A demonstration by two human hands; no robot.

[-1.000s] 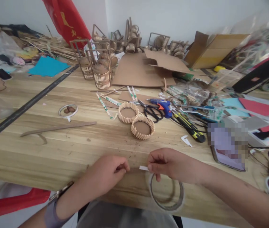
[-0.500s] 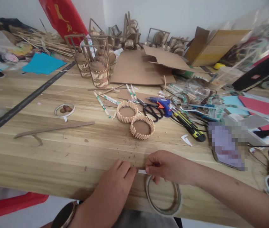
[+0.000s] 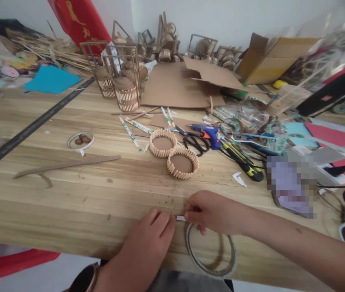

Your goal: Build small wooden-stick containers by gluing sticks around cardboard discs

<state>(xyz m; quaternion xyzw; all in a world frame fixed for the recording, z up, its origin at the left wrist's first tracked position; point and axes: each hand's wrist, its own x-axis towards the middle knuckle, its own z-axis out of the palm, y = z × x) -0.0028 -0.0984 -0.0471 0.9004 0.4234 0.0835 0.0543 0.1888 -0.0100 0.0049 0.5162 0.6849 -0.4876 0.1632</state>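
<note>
Near the table's front edge, my left hand [image 3: 152, 237] is closed, fingertips pressed on a narrow brown strip that it mostly hides. My right hand [image 3: 205, 213] pinches at the strip's other side, where a short piece of white tape [image 3: 181, 218] shows between the two hands. Just below my right fingers, a large ring-shaped tape roll [image 3: 233, 253] reaches over the table edge, touching or very close to them. Beyond my hands stand two round cardboard trays, a nearer one [image 3: 183, 164] and a farther one [image 3: 162, 142], both walled with short wooden sticks.
Black scissors [image 3: 195, 142], a blue glue gun [image 3: 208, 133] and a yellow-black utility knife [image 3: 243, 162] lie to the right. At left are a white tape ring [image 3: 92, 142] around brown pieces and a long cardboard strip [image 3: 69, 164]. Small stick-walled buckets [image 3: 126, 93] stand behind.
The tape roll has swung slightly to the right and looks wider. Both hands keep nearly the same hold, with only a small shift of the fingers. The view has moved a little.
</note>
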